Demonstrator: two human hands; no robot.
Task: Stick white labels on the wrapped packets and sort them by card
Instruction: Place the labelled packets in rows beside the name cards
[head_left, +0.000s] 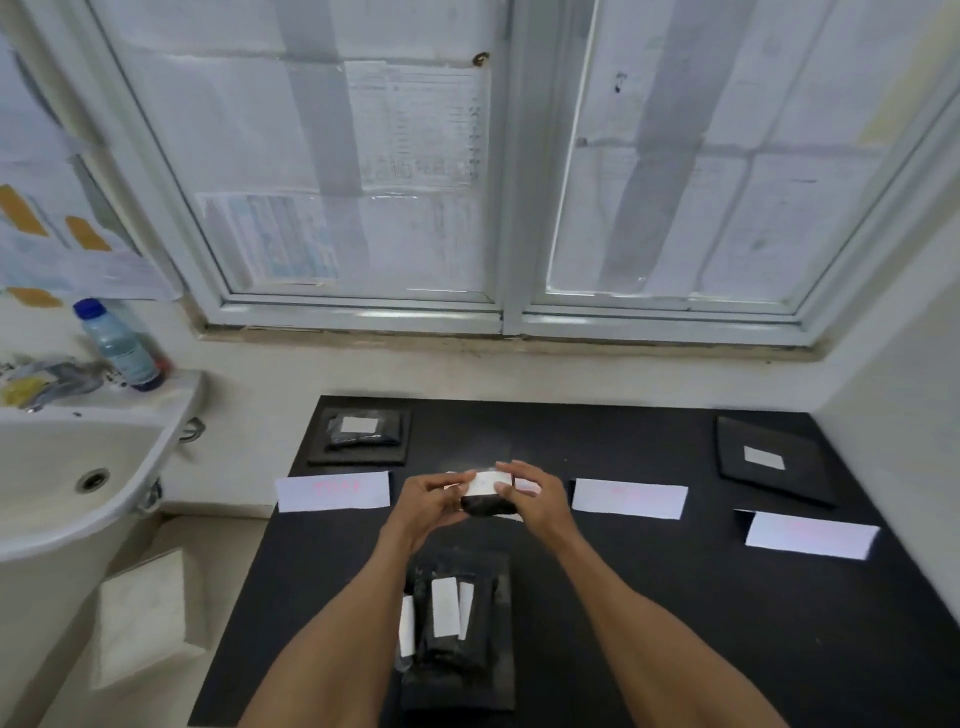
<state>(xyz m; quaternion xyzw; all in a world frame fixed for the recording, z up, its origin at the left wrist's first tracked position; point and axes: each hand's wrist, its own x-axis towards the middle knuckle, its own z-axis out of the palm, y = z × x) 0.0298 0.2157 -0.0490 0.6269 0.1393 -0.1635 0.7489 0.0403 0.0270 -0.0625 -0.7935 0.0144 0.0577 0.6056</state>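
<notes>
Closest to the lens, a pile of wrapped packets (460, 618) sits on a near tray (457, 699) at the front of the black table (649, 623); three white strips show on the pile, but the dark wrapping merges with the tray, so the number of packets cannot be told.

Beyond it both hands meet above the table's middle; the left hand (428, 501) has its grip closed round the left end of a dark held packet (485, 508); the right hand (537, 499) grips the right end, fingers over the top; a white label (483, 482) lies on the packet's upper face between the thumbs; whether it is fully stuck down cannot be told.

Behind the hands a middle card (527, 488) is almost wholly covered; a left card (332, 491), a right card (628, 498) and a far-right card (810, 534) lie in a row, their pink writing too blurred to read.

On the rear-left tray (358, 457) rests a labelled packet (363, 431); the rear-right tray (774, 483) shows one white patch, the packet under it hard to make out.

At the left, a sink (62, 519) is cut off by the frame edge; a bottle (119, 345) stands on its rim.
</notes>
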